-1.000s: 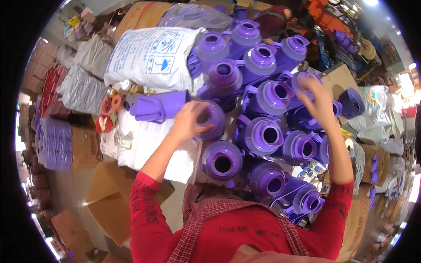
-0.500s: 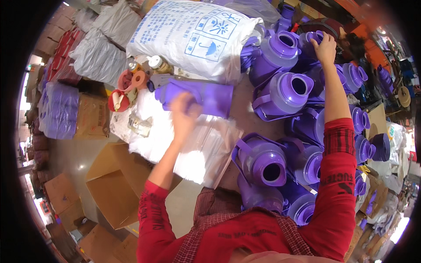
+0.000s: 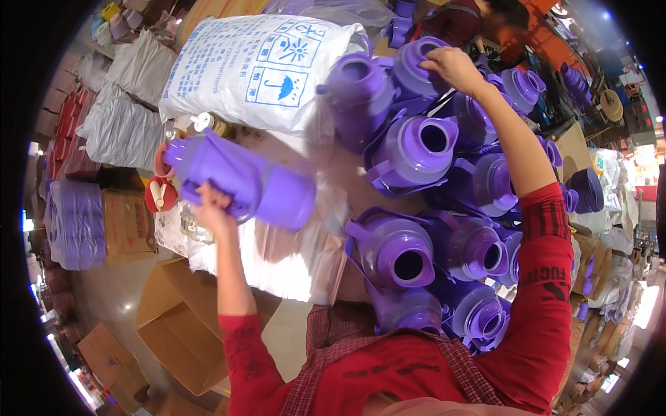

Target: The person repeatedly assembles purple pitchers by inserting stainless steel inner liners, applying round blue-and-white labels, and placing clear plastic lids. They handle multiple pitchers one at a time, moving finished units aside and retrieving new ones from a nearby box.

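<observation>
My left hand (image 3: 215, 206) is wrapped round the handle of a purple thermos flask (image 3: 277, 187). The flask hangs tilted above the white plastic bags (image 3: 277, 267), its narrow end toward the left and its broad base toward the right. Farther out on the right, my right hand (image 3: 454, 68) has its fingers curled over the mouth rim of another purple flask (image 3: 414, 66), which stands among several like it. Near it are a flask at the sack's edge (image 3: 357, 83) and one with a wide spout (image 3: 416, 149). The mouths that face me look dark inside.
A large white printed sack (image 3: 243, 69) lies at the back of the table. Small jars (image 3: 208, 123) and a red container (image 3: 161, 194) stand at its left. An open cardboard box (image 3: 184, 326) is on the floor at lower left. Another person (image 3: 451, 24) is at the far right.
My left hand has taken hold of the purple flask and raised it off the white bags, tilting it. My right hand still holds a flask rim, and that flask now leans nearer the sack.
</observation>
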Tool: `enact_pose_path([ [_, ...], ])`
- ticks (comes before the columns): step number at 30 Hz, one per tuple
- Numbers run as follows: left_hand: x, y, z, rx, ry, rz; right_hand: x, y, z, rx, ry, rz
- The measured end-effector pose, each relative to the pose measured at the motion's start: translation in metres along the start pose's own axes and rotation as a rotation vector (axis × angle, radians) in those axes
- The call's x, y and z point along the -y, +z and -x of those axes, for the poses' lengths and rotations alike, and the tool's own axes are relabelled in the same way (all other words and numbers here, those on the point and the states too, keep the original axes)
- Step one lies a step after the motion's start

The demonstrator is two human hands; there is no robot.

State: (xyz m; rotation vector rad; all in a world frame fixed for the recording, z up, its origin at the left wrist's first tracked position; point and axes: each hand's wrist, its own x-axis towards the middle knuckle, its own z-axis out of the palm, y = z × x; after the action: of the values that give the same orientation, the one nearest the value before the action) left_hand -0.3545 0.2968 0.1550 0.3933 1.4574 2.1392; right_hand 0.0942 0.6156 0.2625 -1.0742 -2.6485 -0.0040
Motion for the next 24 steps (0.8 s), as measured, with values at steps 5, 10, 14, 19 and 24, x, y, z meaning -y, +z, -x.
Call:
enact_pose_path([
  [5, -0.063, -0.010, 0.048, 0.136, 0.168, -0.218, 0.036, -0.005, 0.023, -0.036, -0.203, -0.168],
  [10, -0.029, 0.013, 0.067, 0.164, 0.359, -0.211, 0.052, -0.001, 0.063, 0.012, -0.232, -0.335],
  [14, 0.021, 0.011, 0.081, 0.151, 0.177, -0.214, 0.058, -0.020, 0.081, 0.131, -0.124, -0.322],
  [19, 0.064, -0.020, 0.121, 0.269, 0.065, -0.418, -0.039, -0.082, 0.096, -0.374, 0.153, -0.253],
  [24, 0.066, -0.032, 0.146, 0.288, -0.016, -0.393, -0.162, -0.071, 0.154, 0.092, 0.762, 0.459],
])
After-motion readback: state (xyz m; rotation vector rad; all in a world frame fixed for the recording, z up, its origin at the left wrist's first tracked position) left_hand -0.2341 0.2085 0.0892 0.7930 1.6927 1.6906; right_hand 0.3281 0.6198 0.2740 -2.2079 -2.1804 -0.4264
